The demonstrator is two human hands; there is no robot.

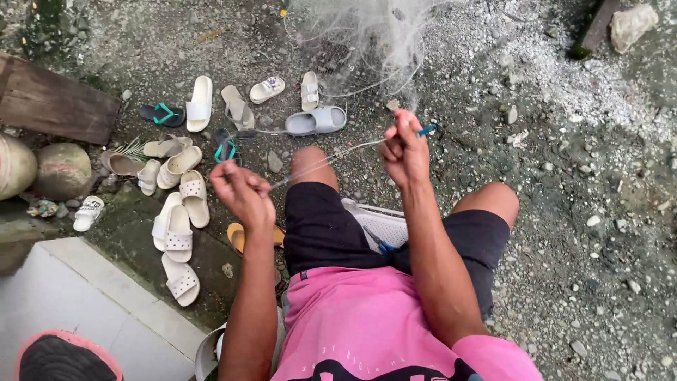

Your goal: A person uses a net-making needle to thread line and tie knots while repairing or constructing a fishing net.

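Observation:
I sit above gravel ground in a pink shirt and black shorts. My left hand (pixel 243 194) is closed on a thin pale line (pixel 321 161) that runs taut across my knee to my right hand (pixel 404 149). My right hand pinches the line together with a small blue netting needle (pixel 427 130). A fine whitish fishing net (pixel 381 35) hangs from above, just past my right hand. A white woven sack (pixel 377 222) lies between my thighs.
Several pale sandals and slides (pixel 180 190) lie scattered on the ground at left, plus a grey slide (pixel 317 121). A wooden board (pixel 56 102), round pots (pixel 62 169) and a pale concrete step (pixel 84 296) are at left. A stone (pixel 630 25) sits at top right.

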